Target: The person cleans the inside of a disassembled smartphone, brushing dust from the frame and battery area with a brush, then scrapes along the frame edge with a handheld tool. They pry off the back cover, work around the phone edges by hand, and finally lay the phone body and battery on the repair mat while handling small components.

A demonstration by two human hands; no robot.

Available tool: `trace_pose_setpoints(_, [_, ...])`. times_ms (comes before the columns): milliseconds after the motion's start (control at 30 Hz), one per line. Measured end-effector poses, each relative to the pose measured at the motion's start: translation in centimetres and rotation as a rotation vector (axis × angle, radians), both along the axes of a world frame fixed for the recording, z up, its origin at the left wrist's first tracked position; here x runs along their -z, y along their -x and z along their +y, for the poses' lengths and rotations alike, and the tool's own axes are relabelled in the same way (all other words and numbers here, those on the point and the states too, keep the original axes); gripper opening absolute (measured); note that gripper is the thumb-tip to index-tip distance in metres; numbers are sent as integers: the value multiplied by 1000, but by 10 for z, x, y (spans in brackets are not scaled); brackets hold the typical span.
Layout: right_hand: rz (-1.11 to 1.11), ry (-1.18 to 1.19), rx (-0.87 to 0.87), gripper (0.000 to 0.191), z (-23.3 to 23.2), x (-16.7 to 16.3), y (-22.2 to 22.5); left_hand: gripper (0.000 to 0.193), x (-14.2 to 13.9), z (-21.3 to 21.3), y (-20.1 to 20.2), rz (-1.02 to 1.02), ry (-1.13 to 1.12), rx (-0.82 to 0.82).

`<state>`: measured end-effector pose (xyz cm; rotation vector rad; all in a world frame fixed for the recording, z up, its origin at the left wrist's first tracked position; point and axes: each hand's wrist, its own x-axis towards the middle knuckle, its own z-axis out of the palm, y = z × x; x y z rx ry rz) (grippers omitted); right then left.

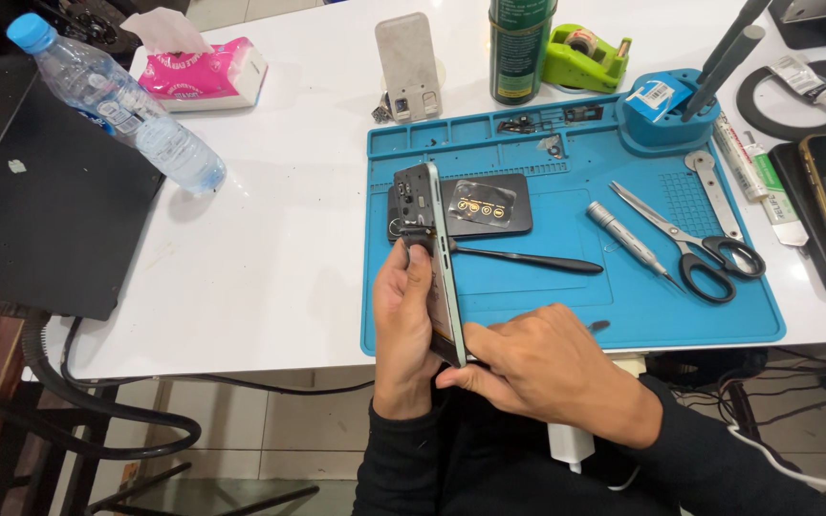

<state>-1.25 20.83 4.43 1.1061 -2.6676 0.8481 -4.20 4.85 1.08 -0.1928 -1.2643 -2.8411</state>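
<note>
Both hands hold a phone (437,258) on edge over the near left part of the blue mat (566,287), a little above the bench (279,239). Left hand (405,320) wraps the phone's back side, thumb up along the edge near the top; grip clenched on the phone. Right hand (537,368) pinches the phone's lower end with its fingertips (461,375), also grasping the phone.

Key relation: phone's long axis runs away from the person, bottom end at the hands, camera end pointing toward the far side of the mat. Thin edge faces up at the camera; back cover looks off or partly opened, inner parts show near the top, details too small to tell. Left hand sits along the axis, right hand at its near end, so both are on it; left covers more of it.

Just beyond the phone on the mat: a dark flat panel (485,205) with yellow marks, and a black spudger (528,258) lying across, right of the phone, near the left thumb. Further right, apart: screwdriver (628,239), scissors (690,244). Off the mat to the left: water bottle (117,100), tissue pack (203,72). Spray can (518,48) and tape dispenser (585,57) at the far edge.
</note>
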Motion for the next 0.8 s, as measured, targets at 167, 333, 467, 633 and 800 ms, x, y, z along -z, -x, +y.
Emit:
trace_pose_setpoints(167, [81, 16, -4, 51, -1, 6, 5, 32, 2, -2, 1, -23, 34, -92])
trace_pose_setpoints(333, [169, 21, -28, 39, -8, 14, 10, 38, 8, 3, 3, -112, 200, -235])
trace_pose_setpoints(467, [147, 59, 29, 48, -9, 14, 7, 38, 10, 5, 0, -83, 85, -233])
trace_pose_setpoints(633, [129, 13, 102, 58, -2, 5, 4, 36, 9, 5, 1, -167, 145, -305])
trace_pose_setpoints(800, [64, -61, 115, 61, 1, -1, 7, 37, 11, 8, 2, -17, 131, -288])
